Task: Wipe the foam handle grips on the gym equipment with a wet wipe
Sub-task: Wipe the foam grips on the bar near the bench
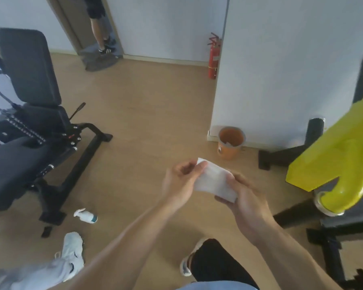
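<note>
A white wet wipe (215, 180) is stretched between both hands in front of me, above the wooden floor. My left hand (181, 183) pinches its upper left corner between thumb and fingers. My right hand (246, 197) holds its lower right edge. A yellow and black gym machine (342, 155) stands at the right, just beyond my right hand. A black padded weight bench (29, 114) stands at the left. No foam handle grip shows clearly in this view.
An orange bin (231, 142) with paper inside sits by the white wall corner. A small white spray bottle (86, 215) lies on the floor near the bench foot. A red fire extinguisher (213, 57) stands at the back. Another person's legs (102, 36) fill the doorway; a white shoe (72, 252) is low left.
</note>
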